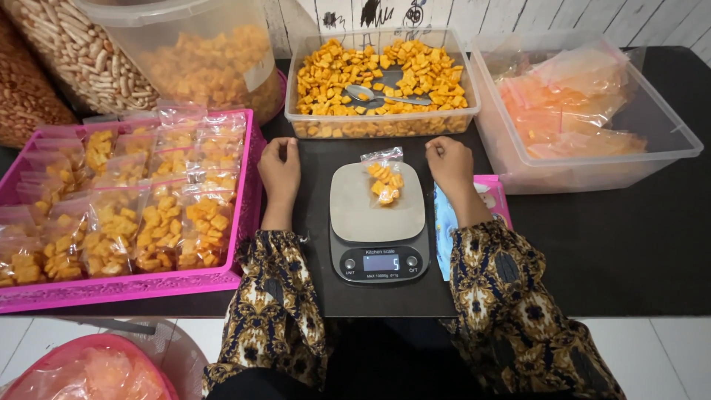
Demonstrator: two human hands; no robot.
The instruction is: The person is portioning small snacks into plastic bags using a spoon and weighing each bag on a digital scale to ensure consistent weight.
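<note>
A small clear bag of orange square snacks [385, 180] stands on the steel plate of a digital kitchen scale [378, 222] in the middle of the black table. My left hand [278, 169] rests on the table left of the scale, fingers curled, holding nothing. My right hand [449, 161] rests to the right of the scale, also curled and holding nothing. Just beyond both hands stands a clear tub of loose orange snacks [381, 122] with a metal spoon [368, 94] lying in it.
A pink tray [118, 285] with several filled snack bags sits at left. A clear tub [585, 174] of plastic bags stands at right. Large jars of snacks [185, 55] are at back left. A pink and blue packet [444, 222] lies under my right forearm.
</note>
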